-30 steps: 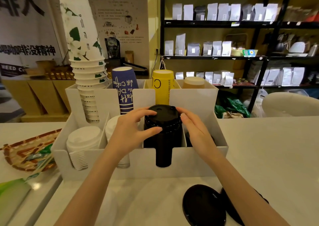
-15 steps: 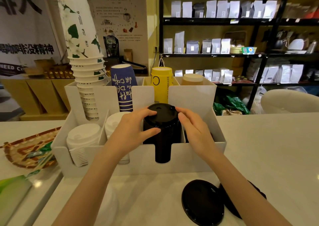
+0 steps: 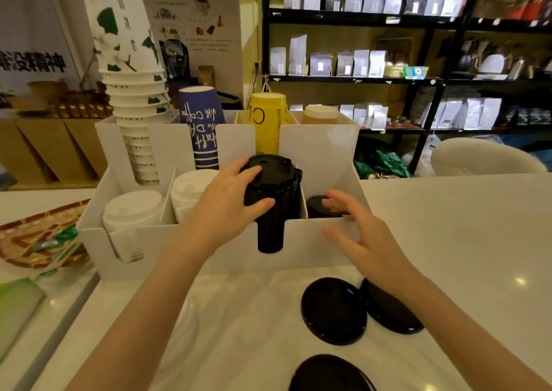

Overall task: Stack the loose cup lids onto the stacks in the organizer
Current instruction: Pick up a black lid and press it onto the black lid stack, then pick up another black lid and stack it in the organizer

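Note:
A white organizer [image 3: 301, 247] stands on the counter with lid stacks in its front slots. My left hand [image 3: 227, 205] grips the tall black lid stack [image 3: 270, 199] in the middle slot, thumb on its side, fingers on top. My right hand [image 3: 355, 229] hovers with fingers spread in front of the right slot, holding nothing. A short black lid stack [image 3: 319, 207] sits in that slot. Three loose black lids lie on the counter: one [image 3: 333, 310], another [image 3: 388, 310] partly under my right forearm, and a third [image 3: 328, 372] at the bottom edge.
Two white lid stacks [image 3: 131, 211] [image 3: 191, 190] fill the left slots. Paper cup stacks, white-green [image 3: 131, 92], blue [image 3: 203, 130] and yellow [image 3: 267, 121], stand in the back row. A woven tray [image 3: 33, 238] lies on the left. A loose white lid [image 3: 185, 325] lies under my left forearm. Shelves of bags line the back wall.
My right hand has let go of the tall black stack and moved right and toward me, fingers spreading. My left hand stays on the stack. The view has tilted down.

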The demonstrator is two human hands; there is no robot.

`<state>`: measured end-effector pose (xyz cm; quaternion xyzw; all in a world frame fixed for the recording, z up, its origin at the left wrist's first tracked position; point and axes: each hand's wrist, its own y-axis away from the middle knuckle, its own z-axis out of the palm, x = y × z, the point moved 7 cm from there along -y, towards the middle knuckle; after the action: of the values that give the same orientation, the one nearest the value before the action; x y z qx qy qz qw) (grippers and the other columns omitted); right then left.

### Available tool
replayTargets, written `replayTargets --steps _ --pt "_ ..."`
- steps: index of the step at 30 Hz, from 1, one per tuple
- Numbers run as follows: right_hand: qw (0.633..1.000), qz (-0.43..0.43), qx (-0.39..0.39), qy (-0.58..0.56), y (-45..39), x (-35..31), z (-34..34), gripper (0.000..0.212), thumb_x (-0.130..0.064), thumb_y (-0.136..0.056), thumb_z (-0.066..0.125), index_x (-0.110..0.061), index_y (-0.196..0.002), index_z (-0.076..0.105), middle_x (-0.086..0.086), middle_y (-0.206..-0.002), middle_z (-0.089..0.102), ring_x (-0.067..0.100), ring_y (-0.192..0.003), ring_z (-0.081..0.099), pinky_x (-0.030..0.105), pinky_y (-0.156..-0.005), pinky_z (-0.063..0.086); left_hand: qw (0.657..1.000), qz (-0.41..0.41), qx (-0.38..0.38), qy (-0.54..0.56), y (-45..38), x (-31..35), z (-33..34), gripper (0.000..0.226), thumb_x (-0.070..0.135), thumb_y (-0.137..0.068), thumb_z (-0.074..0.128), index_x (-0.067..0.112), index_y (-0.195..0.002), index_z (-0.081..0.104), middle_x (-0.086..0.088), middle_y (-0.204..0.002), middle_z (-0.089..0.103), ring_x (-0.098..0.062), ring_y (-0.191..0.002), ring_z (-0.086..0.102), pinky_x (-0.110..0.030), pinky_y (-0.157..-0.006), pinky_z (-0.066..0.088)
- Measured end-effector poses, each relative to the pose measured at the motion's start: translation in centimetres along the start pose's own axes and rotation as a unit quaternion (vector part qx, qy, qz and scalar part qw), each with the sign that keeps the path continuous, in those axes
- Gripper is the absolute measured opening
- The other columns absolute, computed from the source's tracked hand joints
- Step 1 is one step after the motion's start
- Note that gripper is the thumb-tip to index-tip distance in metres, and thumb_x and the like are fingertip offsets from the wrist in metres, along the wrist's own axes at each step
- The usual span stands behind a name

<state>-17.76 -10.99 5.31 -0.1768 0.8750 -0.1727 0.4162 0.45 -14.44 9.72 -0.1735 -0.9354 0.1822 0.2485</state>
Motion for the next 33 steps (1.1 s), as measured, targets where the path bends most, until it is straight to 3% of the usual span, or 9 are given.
replayTargets --steps 2,4,8,13,17,21,24,28,33 --pt "0.999 0.000 -0.012 0.046 2.4 1.0 0.1 0.049 -0.032 -0.086 0.055 -0.035 -0.130 0.035 -0.017 -0.127 0.047 -0.010 -0.104 0.043 0.009 -0.084 0.039 1.000 -0.003 0.004 -0.004 0.1 0.3 0.1 0.062 0.034 -0.082 0.057 0.014 -0.135 0.031 -0.004 -0.149 0.026 -0.020 -0.136 0.024 -0.033 -0.110 0.020" --pt "0.996 0.000 -0.015 0.087 4.5 2.0 0.1 0.047 -0.040 -0.083 0.050 -0.039 -0.127 0.035 -0.019 -0.127 0.046 -0.003 -0.114 0.042 0.022 -0.099 0.038 1.000 -0.007 0.008 -0.006 0.2 0.6 0.1 0.063 0.035 -0.083 0.055 0.013 -0.136 0.030 -0.004 -0.149 0.026 -0.020 -0.136 0.023 -0.034 -0.110 0.020" --pt "0.977 0.026 -0.076 0.196 7.2 3.8 0.8 0.060 -0.061 -0.079 0.035 -0.033 -0.132 0.036 -0.012 -0.139 0.042 0.005 -0.132 0.028 0.026 -0.110 0.019 0.999 -0.015 0.035 -0.026 0.6 1.3 0.4 0.061 0.037 -0.084 0.053 0.012 -0.135 0.031 -0.007 -0.150 0.024 -0.023 -0.136 0.021 -0.038 -0.111 0.020" --pt "0.958 0.063 -0.121 0.253 8.5 5.4 0.9 0.057 -0.062 -0.082 0.036 -0.032 -0.132 0.038 -0.012 -0.144 0.037 0.007 -0.136 0.017 0.026 -0.110 0.010 0.987 0.104 0.112 0.049 2.9 4.9 0.5 0.038 0.030 -0.081 0.057 0.015 -0.115 0.055 -0.004 -0.132 0.051 -0.015 -0.124 0.040 -0.030 -0.103 0.029" --pt "0.961 0.056 -0.117 0.245 8.5 5.6 0.8 0.056 -0.062 -0.081 0.037 -0.031 -0.127 0.045 -0.011 -0.140 0.042 0.008 -0.135 0.020 0.025 -0.107 0.011 0.979 0.118 0.009 0.168 5.6 5.6 3.8 0.029 0.031 -0.080 0.060 0.026 -0.109 0.058 0.014 -0.117 0.052 0.000 -0.113 0.046 -0.019 -0.098 0.036" --pt "0.965 0.052 -0.103 0.235 8.5 5.6 0.8 0.055 -0.061 -0.080 0.040 -0.029 -0.124 0.049 -0.009 -0.137 0.047 0.009 -0.133 0.024 0.026 -0.106 0.014 0.973 0.082 -0.142 0.163 7.9 4.5 8.8 0.046 0.040 -0.076 0.061 0.032 -0.120 0.049 0.013 -0.134 0.044 0.000 -0.123 0.037 -0.024 -0.105 0.031" --pt "0.968 0.065 -0.099 0.221 8.7 5.5 0.9 0.050 -0.056 -0.083 0.044 -0.028 -0.124 0.048 -0.010 -0.135 0.048 0.008 -0.133 0.025 0.028 -0.108 0.016 0.966 0.063 -0.214 0.134 9.5 3.7 11.6 0.062 0.047 -0.073 0.062 0.032 -0.129 0.039 0.010 -0.143 0.034 -0.003 -0.129 0.029 -0.018 -0.104 0.020" --pt "0.969 0.067 -0.100 0.214 8.7 5.2 1.1 0.047 -0.052 -0.086 0.042 -0.026 -0.125 0.047 -0.009 -0.135 0.049 0.007 -0.133 0.024 0.027 -0.108 0.015 0.960 0.052 -0.246 0.125 10.3 3.1 13.0 0.073 0.051 -0.069 0.064 0.035 -0.133 0.032 0.010 -0.146 0.030 -0.003 -0.131 0.026 -0.018 -0.107 0.019" --pt "0.970 0.063 -0.106 0.208 8.6 4.9 1.4 0.045 -0.048 -0.090 0.031 -0.025 -0.126 0.046 -0.008 -0.133 0.051 0.008 -0.132 0.027 0.028 -0.110 0.015 0.965 0.051 -0.221 0.130 9.8 3.2 12.4 0.072 0.044 -0.066 0.071 0.030 -0.130 0.039 0.007 -0.143 0.037 0.001 -0.123 0.031 -0.010 -0.100 0.019"
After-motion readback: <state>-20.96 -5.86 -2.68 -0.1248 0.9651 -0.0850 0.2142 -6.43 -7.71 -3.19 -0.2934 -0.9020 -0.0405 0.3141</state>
